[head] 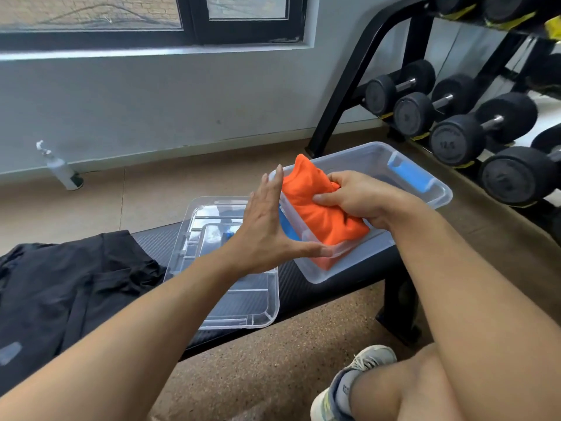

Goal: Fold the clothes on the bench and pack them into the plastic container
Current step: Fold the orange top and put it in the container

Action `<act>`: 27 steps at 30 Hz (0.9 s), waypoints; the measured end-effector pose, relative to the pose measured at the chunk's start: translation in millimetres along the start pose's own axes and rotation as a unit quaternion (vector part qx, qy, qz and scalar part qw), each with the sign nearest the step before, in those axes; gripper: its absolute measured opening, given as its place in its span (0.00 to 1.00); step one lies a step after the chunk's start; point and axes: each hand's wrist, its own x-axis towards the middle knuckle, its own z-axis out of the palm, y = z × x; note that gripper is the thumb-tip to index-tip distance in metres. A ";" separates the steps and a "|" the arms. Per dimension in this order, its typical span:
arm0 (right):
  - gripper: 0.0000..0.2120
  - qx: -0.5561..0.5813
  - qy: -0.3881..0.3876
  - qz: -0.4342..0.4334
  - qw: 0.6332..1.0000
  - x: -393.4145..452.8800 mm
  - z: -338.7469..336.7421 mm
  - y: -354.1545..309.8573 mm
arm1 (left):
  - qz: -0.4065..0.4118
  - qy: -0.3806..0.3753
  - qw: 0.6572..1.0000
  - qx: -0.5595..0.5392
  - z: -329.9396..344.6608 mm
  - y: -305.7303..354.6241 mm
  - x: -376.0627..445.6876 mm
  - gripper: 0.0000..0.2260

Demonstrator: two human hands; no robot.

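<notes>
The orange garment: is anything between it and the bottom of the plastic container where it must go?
Nothing visible blocks it. The orange garment is already partly inside the open plastic container, gripped by the right hand. The lid lies aside on the bench; the left hand touches the container's near wall.

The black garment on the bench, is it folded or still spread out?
Spread out, not folded: the black garment lies loose and wrinkled across the black padded bench, left of the clear plastic lid.

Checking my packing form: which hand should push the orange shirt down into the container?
Right. The right hand already grips the orange shirt over the container; the left hand is open against its near end.
</notes>
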 end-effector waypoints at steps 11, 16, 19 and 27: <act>0.12 -0.033 -0.037 0.156 0.987 29.0 6.3 3.9 | 0.019 -0.005 0.999 -0.037 0.0 6.7 -4.9 0.68; 0.15 -0.332 -0.055 0.127 0.933 30.0 12.9 0.4 | 0.013 0.007 0.999 -0.037 -0.5 3.3 -3.0 0.68; 0.26 -0.422 0.015 0.107 0.900 25.1 2.9 -7.3 | 0.008 0.005 0.999 -0.037 -0.8 3.2 -1.1 0.67; 0.37 -0.475 -0.118 0.073 0.869 14.3 9.2 -9.6 | 0.002 0.000 0.999 -0.049 -1.0 0.9 0.9 0.65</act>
